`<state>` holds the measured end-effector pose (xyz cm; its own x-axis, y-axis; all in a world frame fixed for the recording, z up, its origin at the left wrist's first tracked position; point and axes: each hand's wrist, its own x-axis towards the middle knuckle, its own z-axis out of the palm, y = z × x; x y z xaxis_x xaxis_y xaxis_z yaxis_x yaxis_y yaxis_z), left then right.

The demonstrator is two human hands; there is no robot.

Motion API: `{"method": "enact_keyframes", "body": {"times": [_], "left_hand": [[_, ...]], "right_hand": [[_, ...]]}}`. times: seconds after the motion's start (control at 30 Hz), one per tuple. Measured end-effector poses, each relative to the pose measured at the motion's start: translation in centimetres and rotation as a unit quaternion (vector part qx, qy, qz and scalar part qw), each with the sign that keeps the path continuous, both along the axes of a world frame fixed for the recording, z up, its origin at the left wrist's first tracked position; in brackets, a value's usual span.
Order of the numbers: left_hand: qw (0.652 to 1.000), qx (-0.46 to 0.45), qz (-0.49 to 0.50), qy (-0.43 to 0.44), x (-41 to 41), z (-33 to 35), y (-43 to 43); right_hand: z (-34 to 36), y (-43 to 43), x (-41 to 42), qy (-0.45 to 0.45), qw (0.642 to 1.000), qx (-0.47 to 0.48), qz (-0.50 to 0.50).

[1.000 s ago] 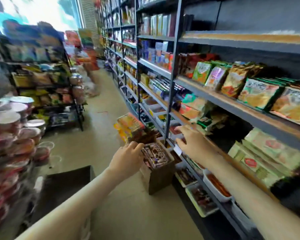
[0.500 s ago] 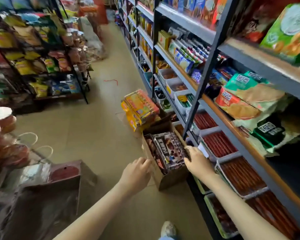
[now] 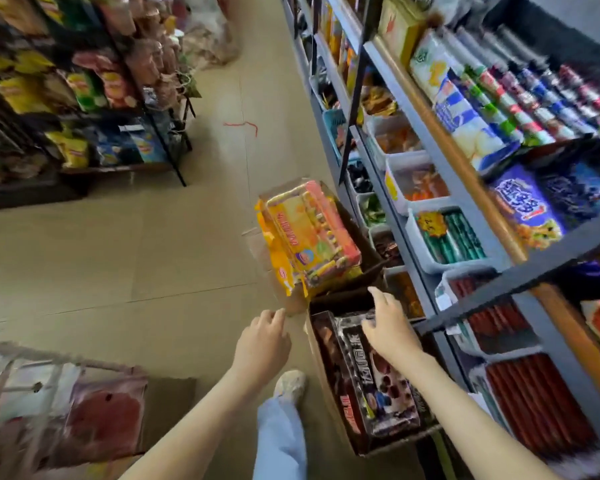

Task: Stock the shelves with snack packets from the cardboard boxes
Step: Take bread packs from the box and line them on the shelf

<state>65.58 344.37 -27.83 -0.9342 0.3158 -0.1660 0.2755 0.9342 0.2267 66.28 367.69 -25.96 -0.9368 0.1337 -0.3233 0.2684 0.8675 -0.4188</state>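
A brown cardboard box (image 3: 321,382) stands on the floor beside the grey shelving (image 3: 465,188). Dark snack packets (image 3: 378,382) stand on edge inside it. My right hand (image 3: 388,323) hovers over the top of these packets, fingers loosely spread, touching the far end of one. My left hand (image 3: 264,341) hangs left of the box, fingers loosely curled, holding nothing. Just beyond, a second cardboard box (image 3: 364,244) carries orange and yellow snack packets (image 3: 309,237) piled above its rim.
White bins (image 3: 426,261) of small snacks line the low shelves at right. A rack of chip bags (image 3: 77,98) stands across the aisle at left. A bagged carton (image 3: 94,410) lies at lower left. My shoe (image 3: 290,384) is between it and the box.
The view has dropped from the upper shelves to the floor boxes. My right hand came off the shelf edge and moved over the dark packets; my left hand stayed left of the box.
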Motion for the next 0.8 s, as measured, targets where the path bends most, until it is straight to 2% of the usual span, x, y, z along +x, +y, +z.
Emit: {"method": "enact_keyframes", "body": {"times": [0.1,0.23,0.37,0.43,0.6,0.8], "left_hand": [[0.999,-0.025,-0.040,-0.008,-8.8,-4.9,0.0],[0.987,-0.052,-0.150,0.012,-19.6,-11.2,0.0],[0.947,-0.104,-0.295,0.073,-28.7,-18.3,-0.5],[0.926,-0.102,-0.347,0.107,-32.1,-21.3,-0.5],[0.907,0.023,-0.377,0.186,-35.4,-23.6,0.8],[0.881,0.150,-0.383,0.234,-35.0,-17.7,4.5]], "right_hand": [[-4.6,-2.0,-7.0,-0.016,0.999,0.028,0.010],[-11.4,-5.7,-15.5,-0.044,0.997,0.054,0.037],[-19.3,-8.6,-22.9,-0.029,0.997,0.065,0.025],[-22.3,-9.5,-25.0,-0.066,0.995,0.064,0.036],[-25.2,-10.4,-24.9,-0.025,0.991,0.129,0.012],[-20.5,-8.2,-25.0,0.056,0.990,0.102,-0.082]]}}
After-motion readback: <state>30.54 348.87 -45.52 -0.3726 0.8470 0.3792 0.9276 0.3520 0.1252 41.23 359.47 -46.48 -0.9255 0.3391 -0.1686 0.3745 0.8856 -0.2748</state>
